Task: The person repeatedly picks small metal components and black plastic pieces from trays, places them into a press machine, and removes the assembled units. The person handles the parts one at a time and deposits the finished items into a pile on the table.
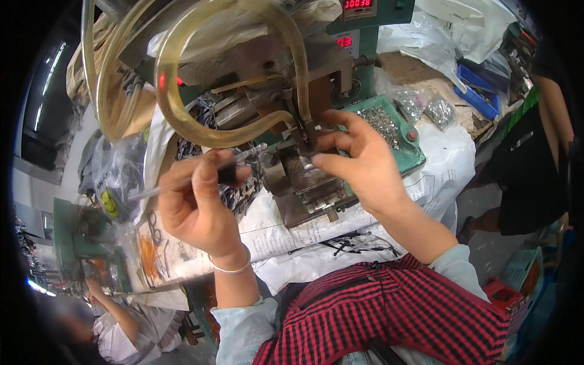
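My left hand [204,198] is closed in a pinch round a thin clear stick [159,190]. One end of it sticks out to the left; toward the machine, something clear and something dark show past my fingertips. My right hand [368,167] reaches to the small bench machine [304,176], its thumb and fingers bent close together beside the dark upright tool [307,131]. Whatever those fingertips hold or touch is too small to make out. A thick yellowish clear hose [167,79] loops above my left hand and ends near the tool.
A green tray [417,159] with many small metal parts and a red button adjoins the machine. Bags of parts [439,112] and a blue bin [477,91] lie beyond. White paper sheeting [274,234] covers the near bench edge. Other people are at lower left and right.
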A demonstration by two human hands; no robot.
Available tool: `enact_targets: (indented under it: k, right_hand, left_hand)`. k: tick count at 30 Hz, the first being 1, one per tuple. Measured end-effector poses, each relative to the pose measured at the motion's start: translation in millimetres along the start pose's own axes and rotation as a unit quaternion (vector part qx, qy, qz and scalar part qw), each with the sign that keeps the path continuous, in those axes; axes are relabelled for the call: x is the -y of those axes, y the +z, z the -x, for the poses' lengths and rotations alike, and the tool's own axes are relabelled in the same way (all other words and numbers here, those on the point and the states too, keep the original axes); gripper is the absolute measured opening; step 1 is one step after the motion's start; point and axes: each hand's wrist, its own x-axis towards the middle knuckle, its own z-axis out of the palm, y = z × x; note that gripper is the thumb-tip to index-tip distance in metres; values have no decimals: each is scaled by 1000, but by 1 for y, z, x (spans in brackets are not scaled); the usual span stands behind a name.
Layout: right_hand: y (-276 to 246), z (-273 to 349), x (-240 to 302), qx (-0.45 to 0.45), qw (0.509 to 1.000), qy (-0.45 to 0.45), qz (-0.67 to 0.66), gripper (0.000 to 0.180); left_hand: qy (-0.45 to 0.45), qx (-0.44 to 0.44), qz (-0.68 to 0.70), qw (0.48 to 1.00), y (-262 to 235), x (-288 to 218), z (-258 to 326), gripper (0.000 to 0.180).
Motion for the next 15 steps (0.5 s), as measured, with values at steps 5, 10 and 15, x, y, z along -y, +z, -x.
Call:
enact_targets:
  k: [5, 10, 15]
  right_hand:
    - [-22, 21, 1, 48, 982, -113, 146, 49]
    - [-125, 24, -80, -219, 905, -38, 363, 25]
    - [-124, 23, -80, -191, 865, -156, 437, 22]
  left_hand:
    - [203, 209, -224, 930, -3, 15, 47, 13]
    - [308, 239, -316, 865, 28, 32, 68, 33]
    - [308, 231, -316, 867, 27, 41, 71, 29]
